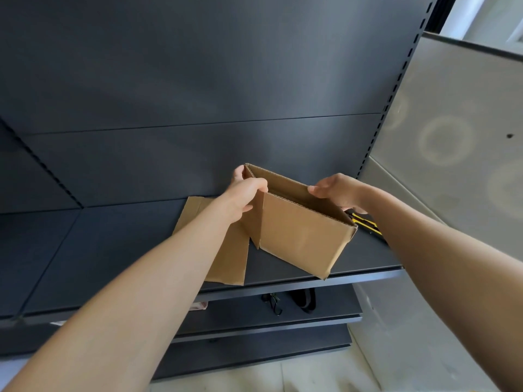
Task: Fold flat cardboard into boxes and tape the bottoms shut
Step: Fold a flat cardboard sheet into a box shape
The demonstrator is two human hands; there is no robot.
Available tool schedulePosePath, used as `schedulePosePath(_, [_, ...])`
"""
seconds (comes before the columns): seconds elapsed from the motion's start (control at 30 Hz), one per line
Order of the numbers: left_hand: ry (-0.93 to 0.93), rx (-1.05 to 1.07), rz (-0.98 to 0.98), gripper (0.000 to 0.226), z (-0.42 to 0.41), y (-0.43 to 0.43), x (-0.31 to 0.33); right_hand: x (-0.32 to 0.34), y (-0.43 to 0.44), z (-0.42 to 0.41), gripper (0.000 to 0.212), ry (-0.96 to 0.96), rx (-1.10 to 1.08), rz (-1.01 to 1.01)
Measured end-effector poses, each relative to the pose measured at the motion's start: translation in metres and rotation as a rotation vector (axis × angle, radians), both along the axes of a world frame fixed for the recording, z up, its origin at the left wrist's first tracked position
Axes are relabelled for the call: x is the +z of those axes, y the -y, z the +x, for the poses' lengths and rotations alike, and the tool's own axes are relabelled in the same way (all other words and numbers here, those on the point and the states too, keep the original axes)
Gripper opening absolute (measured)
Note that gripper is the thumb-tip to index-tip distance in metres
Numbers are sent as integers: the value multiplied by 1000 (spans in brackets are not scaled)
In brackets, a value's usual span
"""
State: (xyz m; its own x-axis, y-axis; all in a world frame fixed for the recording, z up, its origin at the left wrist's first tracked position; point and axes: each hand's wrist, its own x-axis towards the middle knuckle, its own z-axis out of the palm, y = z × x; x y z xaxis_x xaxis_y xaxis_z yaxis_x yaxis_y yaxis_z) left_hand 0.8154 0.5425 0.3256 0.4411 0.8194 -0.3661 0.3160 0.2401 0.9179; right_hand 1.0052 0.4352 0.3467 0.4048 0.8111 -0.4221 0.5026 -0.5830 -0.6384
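Grip on both sides is grasping. I read the left hand (pixel 244 193) as curled round the upper left corner of the box (pixel 300 236), fingers over the rim and thumb below. The right hand (pixel 338 190) holds the far wall near the right end, with its fingertips hooked over the top edge.

- Box: brown corrugated, opened out into a rectangular sleeve and tilted, left end higher and right end lower. Top is open, and I can see the inner far wall. A short flap hangs down at the near left corner.
- Position: held over the dark shelf (pixel 113 250), its lowest corner overlapping the shelf's front edge in view. I cannot tell whether it touches the shelf.
- Flat cardboard (pixel 229 258) lies on the shelf just left of the box, partly under the left forearm.
- Yellow-and-black tool (pixel 366 222) lies on the shelf behind the right wrist, mostly hidden.
- Dark back panel (pixel 198 80) rises behind the shelf.
- Pale grey board (pixel 452 108) stands at the right.
- Lower shelf (pixel 240 309) carries small black items (pixel 305 299), too dim to identify.
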Motion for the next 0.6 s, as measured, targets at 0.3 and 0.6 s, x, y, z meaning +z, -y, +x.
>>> schedulePosePath(0.3, [0,-96,-19,80,-4,8,7,-3,-11,5,33,348,-54,88])
schedulePosePath(0.6, [-3,-201,-46,78,3,16,17,-2,-8,21,33,458,-224,77])
